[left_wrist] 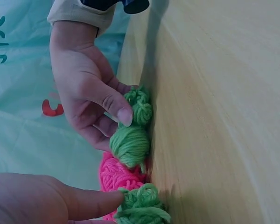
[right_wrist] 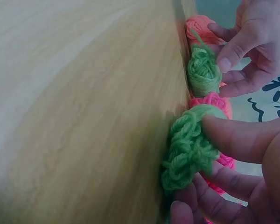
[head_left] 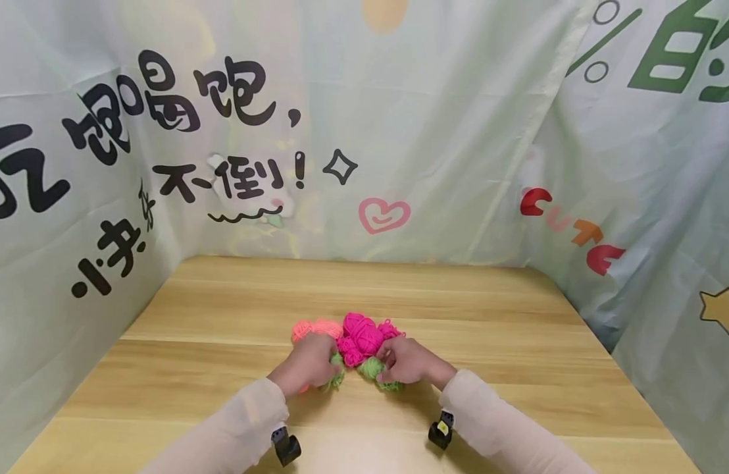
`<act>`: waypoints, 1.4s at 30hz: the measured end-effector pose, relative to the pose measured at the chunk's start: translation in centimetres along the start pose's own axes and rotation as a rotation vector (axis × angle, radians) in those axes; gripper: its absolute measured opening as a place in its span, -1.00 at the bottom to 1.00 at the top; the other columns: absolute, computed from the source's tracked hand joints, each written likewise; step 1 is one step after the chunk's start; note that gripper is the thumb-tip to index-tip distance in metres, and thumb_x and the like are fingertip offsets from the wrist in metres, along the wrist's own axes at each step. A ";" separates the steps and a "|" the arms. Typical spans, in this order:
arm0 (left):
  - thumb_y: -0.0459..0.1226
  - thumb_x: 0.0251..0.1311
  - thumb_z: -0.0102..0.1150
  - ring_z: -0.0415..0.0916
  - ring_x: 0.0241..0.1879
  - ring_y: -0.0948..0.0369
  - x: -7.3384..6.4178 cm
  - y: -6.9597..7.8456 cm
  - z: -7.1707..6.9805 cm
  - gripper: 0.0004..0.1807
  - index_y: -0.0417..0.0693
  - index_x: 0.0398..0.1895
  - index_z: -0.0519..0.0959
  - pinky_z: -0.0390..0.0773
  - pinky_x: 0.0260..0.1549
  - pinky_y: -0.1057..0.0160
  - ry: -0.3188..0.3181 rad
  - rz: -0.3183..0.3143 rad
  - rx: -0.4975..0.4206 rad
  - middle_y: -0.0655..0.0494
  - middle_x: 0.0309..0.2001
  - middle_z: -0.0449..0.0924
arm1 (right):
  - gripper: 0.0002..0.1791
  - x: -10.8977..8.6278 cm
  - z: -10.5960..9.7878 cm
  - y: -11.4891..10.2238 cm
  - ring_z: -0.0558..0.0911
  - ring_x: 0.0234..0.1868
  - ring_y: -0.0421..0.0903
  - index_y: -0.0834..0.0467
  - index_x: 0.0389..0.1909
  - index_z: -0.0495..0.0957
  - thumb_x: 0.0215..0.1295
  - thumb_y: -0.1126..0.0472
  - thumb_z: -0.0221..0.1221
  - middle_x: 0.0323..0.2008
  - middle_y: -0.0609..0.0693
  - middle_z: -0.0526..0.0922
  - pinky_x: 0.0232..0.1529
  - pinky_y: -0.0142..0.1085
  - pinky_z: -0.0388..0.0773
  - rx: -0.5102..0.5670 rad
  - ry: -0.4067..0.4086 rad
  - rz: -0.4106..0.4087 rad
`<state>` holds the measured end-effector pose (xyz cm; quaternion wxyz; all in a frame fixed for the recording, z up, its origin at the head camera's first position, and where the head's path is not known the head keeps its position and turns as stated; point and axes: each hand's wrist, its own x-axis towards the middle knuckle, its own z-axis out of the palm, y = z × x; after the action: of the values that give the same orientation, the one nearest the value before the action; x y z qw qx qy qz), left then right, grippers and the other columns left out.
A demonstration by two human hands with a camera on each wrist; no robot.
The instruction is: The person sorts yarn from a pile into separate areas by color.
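Observation:
Two small green yarn balls lie at the near side of a cluster of yarn on the wooden table. My left hand grips the left green yarn ball, its thumb against the strands in the left wrist view. On the other side, my right hand holds the right green yarn ball between thumb and curled fingers; that ball has a round wound part and a looser knotted end. Pink yarn sits between and behind the hands. Orange yarn lies at the left, partly hidden by my left hand.
The wooden table stretches out on all sides of the cluster. Printed cloth hangs behind it and at both sides. Each sleeve has a small black camera strapped near the wrist.

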<state>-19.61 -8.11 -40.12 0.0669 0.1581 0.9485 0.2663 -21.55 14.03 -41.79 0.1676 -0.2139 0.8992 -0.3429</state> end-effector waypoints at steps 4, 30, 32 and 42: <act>-0.35 0.03 0.40 0.13 -0.72 0.25 0.3 -0.1 0.2 -0.63 -0.08 -0.70 0.35 0.18 -0.66 0.31 0.006 -0.004 0.011 0.20 -0.75 0.11 | -0.66 0.1 0.0 -0.1 0.53 -0.41 -0.15 0.28 -0.17 0.59 0.04 0.29 0.43 -0.47 -0.07 0.56 -0.40 -0.27 0.52 -0.032 0.008 0.008; -0.34 0.02 0.41 0.25 -0.65 0.22 0.1 -0.2 -0.1 -0.71 -0.09 -0.61 0.42 0.26 -0.64 0.31 0.006 0.002 0.012 0.16 -0.67 0.22 | -0.70 0.5 0.2 -0.5 0.50 -0.37 -0.13 0.20 -0.32 0.59 0.07 0.10 0.43 -0.41 -0.08 0.57 -0.32 -0.23 0.51 -0.049 0.019 0.024; -0.34 0.02 0.41 0.24 -0.64 0.22 0.2 -0.2 -0.1 -0.70 -0.09 -0.62 0.42 0.26 -0.64 0.31 0.009 0.004 0.019 0.16 -0.67 0.21 | -0.70 0.5 0.1 -0.8 0.48 -0.40 -0.14 0.21 -0.34 0.58 0.07 0.10 0.43 -0.43 -0.07 0.55 -0.36 -0.25 0.49 -0.045 0.018 0.036; -0.32 0.07 0.38 0.27 -0.65 0.23 -0.1 0.1 0.1 -0.72 -0.09 -0.61 0.43 0.29 -0.66 0.32 -0.004 0.000 0.009 0.16 -0.66 0.25 | -0.70 -0.1 -0.8 -1.4 0.47 -0.42 -0.13 0.21 -0.32 0.57 0.09 0.09 0.41 -0.40 -0.05 0.56 -0.37 -0.25 0.46 -0.017 0.014 0.080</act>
<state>-19.44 -8.00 -40.18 0.0679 0.1586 0.9496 0.2618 -21.48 13.59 -40.27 0.1729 -0.1769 0.9110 -0.3300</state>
